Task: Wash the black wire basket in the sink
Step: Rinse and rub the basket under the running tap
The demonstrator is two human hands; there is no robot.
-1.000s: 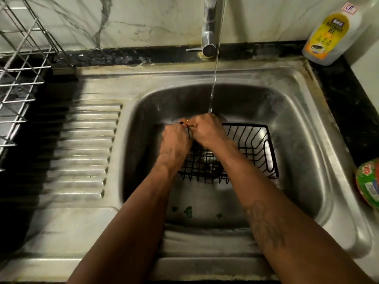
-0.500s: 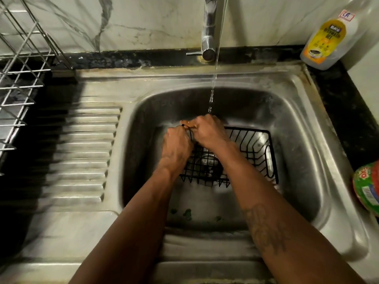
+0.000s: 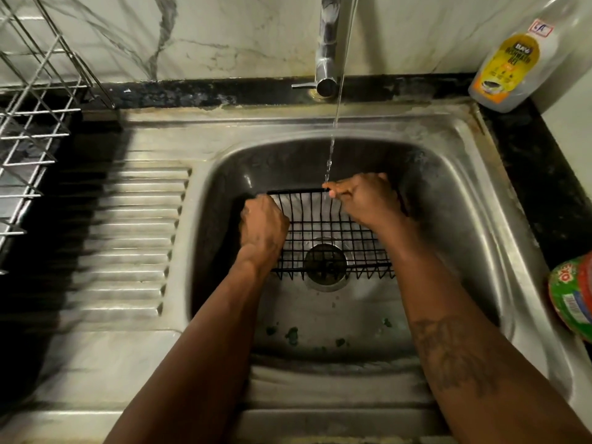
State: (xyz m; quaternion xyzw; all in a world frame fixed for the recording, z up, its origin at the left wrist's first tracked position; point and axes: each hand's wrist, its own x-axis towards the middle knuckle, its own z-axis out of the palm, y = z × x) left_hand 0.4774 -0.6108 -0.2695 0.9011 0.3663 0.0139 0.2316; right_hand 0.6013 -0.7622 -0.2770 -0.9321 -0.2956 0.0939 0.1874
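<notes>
The black wire basket (image 3: 323,229) sits in the steel sink (image 3: 455,200), over the round drain (image 3: 325,262). My left hand (image 3: 262,224) is closed on the basket's left side. My right hand (image 3: 365,200) grips its far rim toward the right. A thin stream of water (image 3: 333,139) falls from the chrome tap (image 3: 326,52) and lands at the rim, right by my right fingers. The basket's right side is hidden behind my right hand and forearm.
A ribbed draining board (image 3: 128,238) lies left of the basin, with a metal dish rack (image 3: 28,123) at the far left. A dish-soap bottle (image 3: 509,59) stands at the back right corner. A green and red packet (image 3: 573,296) rests on the right edge. Green scraps (image 3: 291,333) lie on the sink floor.
My hands were together at the basket's left corner; they are now apart, one at each side. The basket has shifted left and now lies over the drain.
</notes>
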